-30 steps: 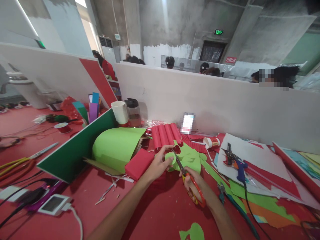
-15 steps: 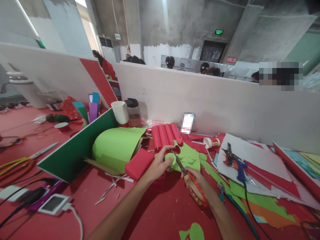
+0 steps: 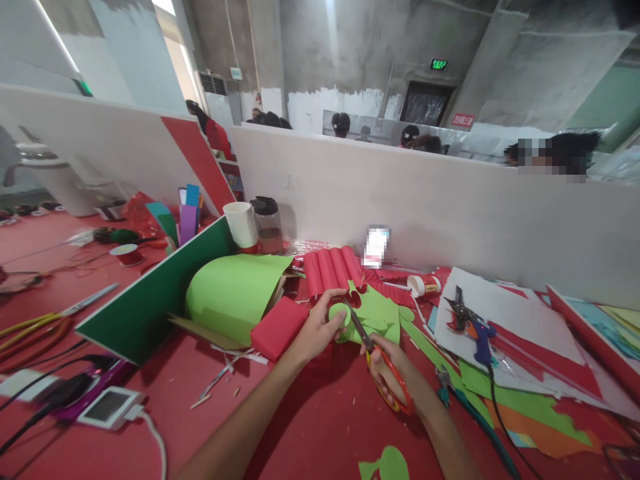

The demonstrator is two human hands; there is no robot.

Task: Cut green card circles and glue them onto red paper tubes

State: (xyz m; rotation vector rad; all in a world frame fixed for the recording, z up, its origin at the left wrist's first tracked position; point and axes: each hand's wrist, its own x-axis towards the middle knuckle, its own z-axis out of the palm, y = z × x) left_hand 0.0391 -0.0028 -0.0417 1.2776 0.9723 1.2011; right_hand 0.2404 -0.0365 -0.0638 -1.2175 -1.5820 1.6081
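Observation:
My left hand [image 3: 321, 326] pinches a small rounded piece of green paper [image 3: 339, 315] between thumb and fingers. In my right hand [image 3: 389, 367] are scissors [image 3: 400, 387] with red-orange and yellow handles, their dark blades pointing up and left to the edge of that piece. Behind the blades lies a larger green paper sheet [image 3: 383, 310] with cut-out edges. Red paper rolled into ridges [image 3: 333, 270] stands just beyond my left fingers. A red block-shaped packet [image 3: 279, 328] lies beside my left wrist. Green paper scraps [image 3: 393, 463] rest near the table's front edge.
A curled green sheet [image 3: 230, 293] and a green board [image 3: 165, 293] stand on the left. A mug [image 3: 241, 225] and a bottle [image 3: 267, 227] are behind. On the right lie a glue gun [image 3: 477, 333], pliers [image 3: 445, 383] and paper sheets [image 3: 505, 313]. A white partition [image 3: 450, 213] closes the back.
The rounded green piece has turned slightly in my left fingers. The scissors have shifted very little, with their handles slightly more spread.

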